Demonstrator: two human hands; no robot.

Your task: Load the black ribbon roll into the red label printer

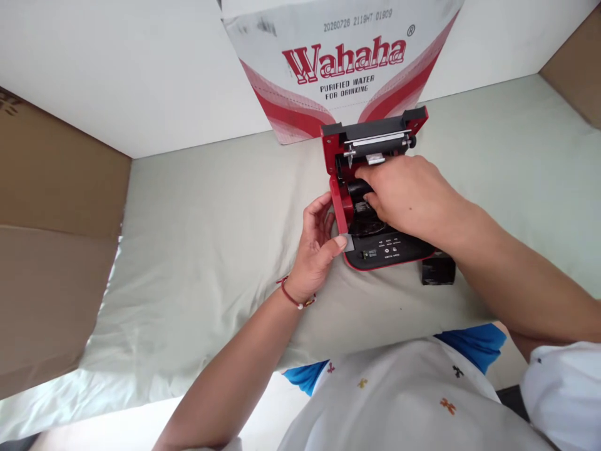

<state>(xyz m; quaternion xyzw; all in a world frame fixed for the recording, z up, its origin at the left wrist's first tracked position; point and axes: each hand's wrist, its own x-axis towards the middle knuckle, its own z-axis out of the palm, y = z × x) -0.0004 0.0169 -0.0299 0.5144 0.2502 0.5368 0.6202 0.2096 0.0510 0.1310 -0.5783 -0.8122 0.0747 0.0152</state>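
A small red and black label printer (pixel 389 250) rests on the cloth with its lid (pixel 375 134) raised, showing a roller and a metal bar. My left hand (pixel 317 244) grips the printer's left side, thumb on the grey front corner and fingers along the red outer wall. Inside the open bay lies a glossy black roll (pixel 360 188) with crumpled film below it. My right hand (pixel 404 194) reaches in from the right, forefinger and thumb closed about the roll's near end. The other right fingers are hidden. A black glossy piece (pixel 439 272) lies by the printer's front right corner.
Behind the printer stands a white and red Wahaha water carton (pixel 347 62), close to the raised lid. Brown cardboard (pixel 56 250) rises at the left, and another brown box (pixel 575 69) at the far right. A pale green cloth (pixel 211 219) covers the table, its front edge near my body.
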